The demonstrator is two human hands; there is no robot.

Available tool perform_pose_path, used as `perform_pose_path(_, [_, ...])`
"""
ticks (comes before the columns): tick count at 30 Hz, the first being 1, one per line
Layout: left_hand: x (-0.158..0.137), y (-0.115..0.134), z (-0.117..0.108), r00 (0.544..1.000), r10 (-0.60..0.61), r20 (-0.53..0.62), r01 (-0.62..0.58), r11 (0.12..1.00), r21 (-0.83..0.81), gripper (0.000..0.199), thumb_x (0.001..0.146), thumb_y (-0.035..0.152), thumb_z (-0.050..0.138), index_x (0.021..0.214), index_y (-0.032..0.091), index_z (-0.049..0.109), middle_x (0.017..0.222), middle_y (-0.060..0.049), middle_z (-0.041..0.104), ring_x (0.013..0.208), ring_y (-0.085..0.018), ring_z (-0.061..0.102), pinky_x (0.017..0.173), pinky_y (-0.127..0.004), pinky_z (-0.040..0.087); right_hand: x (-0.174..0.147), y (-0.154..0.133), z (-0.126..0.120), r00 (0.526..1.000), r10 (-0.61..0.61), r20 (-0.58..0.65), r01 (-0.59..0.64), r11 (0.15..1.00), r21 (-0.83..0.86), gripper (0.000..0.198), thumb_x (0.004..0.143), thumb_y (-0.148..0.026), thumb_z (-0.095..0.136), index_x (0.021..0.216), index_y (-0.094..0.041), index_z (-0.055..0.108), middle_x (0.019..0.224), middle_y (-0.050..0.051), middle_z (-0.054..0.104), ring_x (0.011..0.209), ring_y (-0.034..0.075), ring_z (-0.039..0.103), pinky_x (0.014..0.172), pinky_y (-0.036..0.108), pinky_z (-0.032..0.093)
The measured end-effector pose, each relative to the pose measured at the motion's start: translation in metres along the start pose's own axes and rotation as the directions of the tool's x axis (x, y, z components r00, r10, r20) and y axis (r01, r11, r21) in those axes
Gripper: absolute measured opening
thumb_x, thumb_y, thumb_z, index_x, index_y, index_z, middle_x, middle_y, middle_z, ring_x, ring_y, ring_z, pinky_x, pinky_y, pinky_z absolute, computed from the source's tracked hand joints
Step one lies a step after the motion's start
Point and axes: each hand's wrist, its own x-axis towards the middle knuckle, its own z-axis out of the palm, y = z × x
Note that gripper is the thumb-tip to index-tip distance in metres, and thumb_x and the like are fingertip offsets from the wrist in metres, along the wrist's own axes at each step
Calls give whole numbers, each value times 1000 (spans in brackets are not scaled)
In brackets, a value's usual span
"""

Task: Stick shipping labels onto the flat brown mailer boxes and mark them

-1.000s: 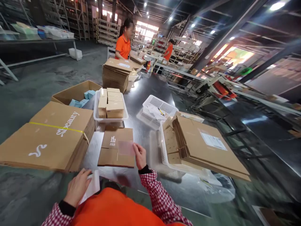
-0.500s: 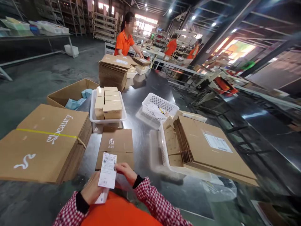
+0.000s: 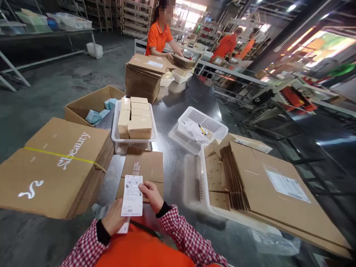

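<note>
White label (image 3: 132,195) sits pinched between your right hand (image 3: 151,195) at its 3 o'clock edge and your left hand (image 3: 115,219) gripping from below, above the flat carton (image 3: 144,167) at 12 o'clock. Sticky backing could curl and catch your fingers, creasing it.

A white shipping label (image 3: 132,195) is held upright just above the near edge of the counter (image 3: 178,111), its printed face turned toward the camera. It is a tall rectangle with barcodes near the top and bottom and fine dark print between them, too small to read. The left hand (image 3: 114,218) supports it from below and behind, and the right hand (image 3: 151,195) pinches its right edge near the top. Behind the label, a flattened brown cardboard box (image 3: 142,170) with white lettering lies flat on the counter.
</note>
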Motion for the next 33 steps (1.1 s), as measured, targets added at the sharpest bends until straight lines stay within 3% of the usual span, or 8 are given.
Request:
perform_pose_path(3, [10, -1, 2, 971, -162, 177, 170, 985, -35, 28, 83, 24, 48, 100, 23, 71, 98, -8, 72, 98, -24, 64, 87, -32, 49, 19, 2, -7, 945, -302, -123, 259, 925, -280, 35, 81, -53, 55, 75, -18, 60, 70, 3, 60, 65, 16, 53, 64, 29, 45])
perform_pose_path(5, [15, -1, 3, 926, -264, 269, 281, 959, -24, 26, 85, 26, 47, 88, 19, 72, 85, -9, 73, 88, -24, 67, 81, -32, 50, 44, 1, -22, 905, -374, -202, 272, 874, -402, 35, 87, -49, 44, 85, -18, 60, 74, 4, 61, 66, 16, 54, 63, 29, 46])
perform_pose_path(7, [17, -2, 5, 911, -323, 256, 333, 943, 5, 31, 88, 27, 43, 89, 15, 72, 85, -12, 72, 86, -26, 68, 78, -34, 50, 75, 0, -42, 897, -348, -272, 204, 873, -443, 33, 89, -42, 39, 98, -15, 57, 84, 7, 64, 70, 17, 57, 64, 30, 48])
perform_pose_path(9, [16, -4, 7, 913, -356, 199, 360, 933, 18, 39, 92, 25, 34, 110, 11, 66, 108, -17, 68, 98, -26, 65, 84, -36, 49, 105, 1, -61, 915, -301, -269, 147, 869, -473, 30, 86, -33, 43, 104, -13, 54, 93, 9, 65, 78, 18, 61, 69, 31, 50])
perform_pose_path(13, [16, -12, 12, 895, -418, 155, 411, 908, 77, 48, 95, 24, 28, 140, 18, 43, 147, -15, 40, 106, -27, 64, 92, -40, 47, 139, 7, -83, 952, -250, -179, 108, 818, -565, 25, 82, -22, 50, 105, -12, 56, 98, 10, 67, 86, 19, 63, 77, 32, 51])
perform_pose_path(22, [16, -20, 30, 878, -439, 190, 384, 884, 267, 51, 91, 18, 33, 141, 23, 43, 157, -11, 17, 89, -25, 70, 76, -38, 54, 150, 23, -74, 956, -227, -186, -29, 557, -830, 24, 85, -19, 55, 108, -12, 56, 102, 12, 64, 96, 24, 61, 85, 35, 45])
perform_pose_path(28, [20, -21, 31, 870, -455, 189, 395, 874, 284, 51, 91, 16, 34, 140, 24, 44, 156, -13, 20, 88, -24, 70, 76, -38, 55, 142, 23, -67, 901, -305, -309, -193, 355, -915, 70, 84, -43, 59, 135, 0, 38, 124, 31, 49, 111, 38, 52, 91, 51, 40])
perform_pose_path(33, [21, -18, 30, 864, -463, 201, 396, 869, 298, 52, 91, 15, 34, 142, 22, 42, 156, -13, 18, 90, -25, 70, 77, -38, 54, 153, 37, -54, 916, -389, 100, 176, 164, -971, 54, 91, -41, 50, 140, -22, 40, 147, 13, 37, 138, 32, 25, 111, 57, 10])
